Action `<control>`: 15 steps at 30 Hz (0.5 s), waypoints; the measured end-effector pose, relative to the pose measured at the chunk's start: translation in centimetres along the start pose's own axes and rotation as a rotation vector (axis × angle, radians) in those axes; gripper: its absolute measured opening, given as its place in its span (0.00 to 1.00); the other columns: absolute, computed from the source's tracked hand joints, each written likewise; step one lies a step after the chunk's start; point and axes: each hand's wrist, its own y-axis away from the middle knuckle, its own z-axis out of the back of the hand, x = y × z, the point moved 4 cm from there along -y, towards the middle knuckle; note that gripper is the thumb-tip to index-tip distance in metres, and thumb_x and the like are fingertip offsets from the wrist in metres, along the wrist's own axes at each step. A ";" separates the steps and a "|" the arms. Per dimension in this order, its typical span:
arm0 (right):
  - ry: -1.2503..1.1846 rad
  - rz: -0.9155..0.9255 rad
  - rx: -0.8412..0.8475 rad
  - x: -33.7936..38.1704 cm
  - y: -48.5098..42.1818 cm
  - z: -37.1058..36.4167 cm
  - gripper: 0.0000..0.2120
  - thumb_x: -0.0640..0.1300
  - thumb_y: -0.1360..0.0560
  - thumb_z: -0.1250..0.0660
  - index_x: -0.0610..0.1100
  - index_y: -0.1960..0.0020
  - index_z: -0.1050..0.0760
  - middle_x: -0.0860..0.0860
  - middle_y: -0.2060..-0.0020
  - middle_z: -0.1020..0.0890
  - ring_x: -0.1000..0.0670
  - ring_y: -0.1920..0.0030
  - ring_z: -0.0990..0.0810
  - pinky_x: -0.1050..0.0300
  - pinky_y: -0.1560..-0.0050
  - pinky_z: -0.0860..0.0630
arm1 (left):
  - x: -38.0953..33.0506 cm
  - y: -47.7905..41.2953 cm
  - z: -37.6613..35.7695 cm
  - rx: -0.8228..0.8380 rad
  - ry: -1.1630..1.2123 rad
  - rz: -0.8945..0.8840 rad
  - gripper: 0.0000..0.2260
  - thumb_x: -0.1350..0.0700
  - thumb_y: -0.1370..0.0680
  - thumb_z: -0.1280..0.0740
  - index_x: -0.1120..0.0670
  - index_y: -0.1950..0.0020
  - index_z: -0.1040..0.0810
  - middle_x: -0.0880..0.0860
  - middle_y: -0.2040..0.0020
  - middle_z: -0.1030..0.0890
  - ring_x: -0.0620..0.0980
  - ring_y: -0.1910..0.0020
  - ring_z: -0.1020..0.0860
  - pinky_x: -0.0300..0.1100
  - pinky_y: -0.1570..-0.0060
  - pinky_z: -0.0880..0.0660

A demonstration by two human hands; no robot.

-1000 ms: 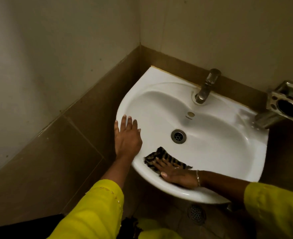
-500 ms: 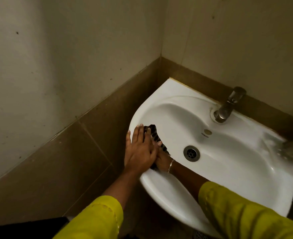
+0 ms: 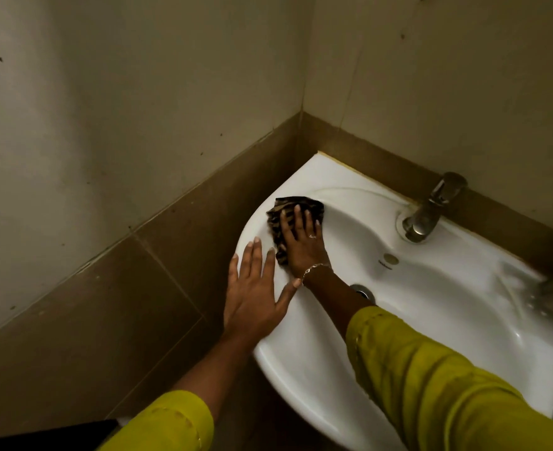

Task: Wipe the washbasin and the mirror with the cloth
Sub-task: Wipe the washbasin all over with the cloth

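Far left: pale plaster wall above a band of brown glazed wall tiles, running into the corner.

Next, left hand laid flat on the near-left rim of the white ceramic washbasin, fingers spread wide and holding nothing — a brace, apparently, not a grip. Yellow sleeve at the bottom edge.

Just beyond those fingertips, dark striped cloth bunched on the left rim and inner slope of the basin, toward the back corner. Right hand pressed palm-down on top of it, fingers splayed across the fabric; no closed grip, only flat pressure pinning the cloth to the porcelain. Thin bracelet at the wrist, forearm crossing the bowl and partly covering the round metal drain.

Further right: small overflow hole, then the grey metal tap standing on the back ledge. At the far right edge, a blurred metal fitting, too smeared to identify.

Step in hand, as a judgement: wiping the basin, working the left rim. No mirror in view, so that half likely untouched.

Next move likely calls for sweeping the cloth along the back ledge toward the tap — steady downward pressure, and care that the bunched fabric stays under the palm instead of sliding out.
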 end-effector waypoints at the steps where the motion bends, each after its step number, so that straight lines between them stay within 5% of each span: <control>1: 0.077 -0.013 -0.021 -0.3 0.1 0.7 0.34 0.49 0.23 0.42 0.49 0.24 0.59 0.42 0.25 0.58 0.40 0.25 0.59 0.41 0.28 0.62 | -0.1 0.0 0.1 0.007 -0.010 -0.010 0.38 0.33 0.24 0.61 0.58 0.30 0.34 0.61 0.27 0.38 0.56 0.27 0.41 0.49 0.31 0.55; 4: 0.245 -0.064 -0.146 -1.5 0.8 2.8 0.38 0.52 0.25 0.38 0.46 0.25 0.57 0.39 0.25 0.53 0.38 0.25 0.55 0.45 0.31 0.64 | -0.2 -0.1 0.1 0.014 -0.034 -0.004 0.38 0.33 0.24 0.61 0.58 0.30 0.33 0.61 0.27 0.37 0.56 0.27 0.40 0.49 0.31 0.55; 9: 0.562 -0.077 -0.029 -4.4 2.1 3.8 0.34 0.53 0.21 0.48 0.45 0.26 0.67 0.44 0.25 0.61 0.42 0.26 0.62 0.43 0.33 0.72 | -0.2 0.0 0.1 0.005 -0.032 -0.014 0.39 0.33 0.25 0.63 0.58 0.31 0.32 0.61 0.27 0.38 0.56 0.27 0.42 0.48 0.31 0.57; 12: 0.716 0.008 -0.011 -6.3 3.6 4.3 0.28 0.43 0.24 0.60 0.43 0.28 0.69 0.46 0.25 0.61 0.44 0.25 0.61 0.42 0.42 0.83 | -0.1 0.0 0.0 -0.002 -0.017 -0.007 0.40 0.32 0.26 0.64 0.58 0.30 0.33 0.60 0.26 0.40 0.55 0.26 0.43 0.47 0.31 0.57; 15: 0.935 0.088 0.013 -8.2 5.2 4.7 0.27 0.41 0.25 0.60 0.45 0.30 0.69 0.51 0.27 0.63 0.45 0.25 0.57 0.37 0.43 0.81 | -0.1 0.0 0.0 -0.011 -0.008 -0.009 0.43 0.31 0.27 0.66 0.58 0.30 0.34 0.60 0.26 0.41 0.55 0.26 0.45 0.47 0.31 0.59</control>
